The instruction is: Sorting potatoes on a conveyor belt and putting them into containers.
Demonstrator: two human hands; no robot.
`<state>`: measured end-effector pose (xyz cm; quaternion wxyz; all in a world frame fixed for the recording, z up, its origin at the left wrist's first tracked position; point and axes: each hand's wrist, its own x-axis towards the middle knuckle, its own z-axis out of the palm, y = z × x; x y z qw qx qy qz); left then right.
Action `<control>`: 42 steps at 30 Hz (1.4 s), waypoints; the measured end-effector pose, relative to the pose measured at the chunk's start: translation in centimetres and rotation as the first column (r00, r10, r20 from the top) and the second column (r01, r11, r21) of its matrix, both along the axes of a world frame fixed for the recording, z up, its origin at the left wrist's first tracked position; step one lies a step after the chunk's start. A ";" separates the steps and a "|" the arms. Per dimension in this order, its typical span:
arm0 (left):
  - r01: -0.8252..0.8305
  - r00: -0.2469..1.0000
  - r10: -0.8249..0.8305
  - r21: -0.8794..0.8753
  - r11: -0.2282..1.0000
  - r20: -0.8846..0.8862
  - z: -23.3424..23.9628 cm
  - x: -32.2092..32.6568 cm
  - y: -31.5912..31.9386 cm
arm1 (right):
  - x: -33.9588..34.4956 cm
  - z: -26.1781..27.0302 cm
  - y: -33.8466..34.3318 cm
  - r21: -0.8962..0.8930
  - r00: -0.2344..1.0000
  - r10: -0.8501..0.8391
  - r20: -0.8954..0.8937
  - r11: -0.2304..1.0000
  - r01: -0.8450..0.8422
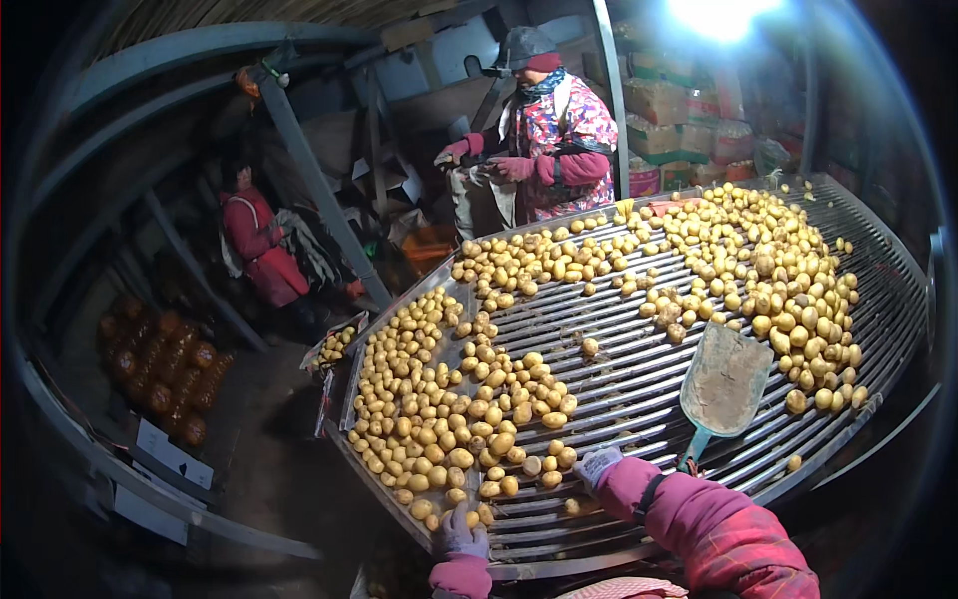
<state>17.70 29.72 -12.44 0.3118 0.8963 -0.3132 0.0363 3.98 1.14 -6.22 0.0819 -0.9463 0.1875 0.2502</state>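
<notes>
My left hand [462, 536], in a pale glove, is at the near edge of the slatted metal sorting table [599, 389]. Its fingers reach among a few potatoes [438, 454] at the near end of the pile; whether it grips one is unclear. My right hand [596, 466], gloved too, lies low over the bars, beside a few loose potatoes [551, 478]. The sleeve partly hides it, so its grasp cannot be seen. To its right a green scoop [726, 382] with a dirt-coated blade rests on the bars.
A larger potato heap [793, 277] covers the table's far right. Across the table stands a person [565, 142] holding cloth or a sack; another person [258, 239] is further left. Filled net bags [165, 367] lie on the floor at left. Packed boxes [658, 101] are stacked behind.
</notes>
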 end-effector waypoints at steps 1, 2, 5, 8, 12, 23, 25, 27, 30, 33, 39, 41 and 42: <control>0.022 1.000 -0.021 0.121 0.992 -0.006 0.0 0.2 -0.1 | -0.2 0.0 -0.1 0.000 1.000 -0.002 0.016 1.000 0.002; 0.025 1.000 -0.020 0.251 0.968 -0.021 0.2 0.5 -0.2 | -0.3 0.0 0.0 -0.005 0.999 0.004 0.054 1.000 -0.004; 0.042 0.988 -0.001 0.260 0.965 -0.156 0.7 0.6 -0.5 | -0.8 0.0 -0.1 -0.016 0.997 -0.002 0.077 1.000 0.004; 0.018 0.992 0.012 0.232 0.973 -0.125 1.5 0.1 -0.8 | -1.0 -0.1 -1.1 0.189 0.948 -0.170 0.268 0.975 0.121; 0.022 0.992 0.003 0.200 0.980 -0.123 1.6 -0.1 -0.9 | -0.8 -1.5 -3.8 -0.078 0.755 -0.145 0.639 0.965 0.251; -0.009 0.996 0.020 0.138 0.990 -0.083 0.8 0.5 -1.2 | 0.2 -7.6 -5.5 -0.156 0.494 -0.072 0.867 0.901 0.405; -0.045 0.997 0.054 0.146 0.988 -0.063 1.1 0.3 -1.2 | 0.2 -7.5 -5.7 -0.119 0.534 -0.128 0.836 0.907 0.403; -0.037 0.996 0.050 0.166 0.986 -0.075 1.3 0.1 -1.2 | 0.2 -7.3 -5.8 -0.095 0.545 -0.156 0.824 0.910 0.404; -0.022 0.996 0.035 0.161 0.987 -0.078 1.5 0.1 -1.3 | 0.2 -7.0 -5.9 -0.080 0.517 -0.162 0.840 0.906 0.415; -0.023 0.997 0.033 0.140 0.990 -0.072 1.6 0.1 -1.3 | 0.2 -7.0 -5.9 -0.087 0.493 -0.150 0.857 0.901 0.425; -0.032 0.994 0.045 0.129 0.991 -0.097 1.2 0.1 -1.2 | 0.4 -7.2 -6.1 -0.089 0.512 -0.151 0.846 0.906 0.415; -0.050 0.993 0.061 0.118 0.992 -0.097 1.0 0.1 -1.1 | 0.4 -7.3 -6.1 -0.071 0.541 -0.190 0.819 0.902 0.425; -0.038 0.990 0.057 0.141 0.989 -0.132 0.9 0.1 -1.0 | 0.4 -7.3 -6.1 -0.095 0.519 -0.149 0.841 0.905 0.414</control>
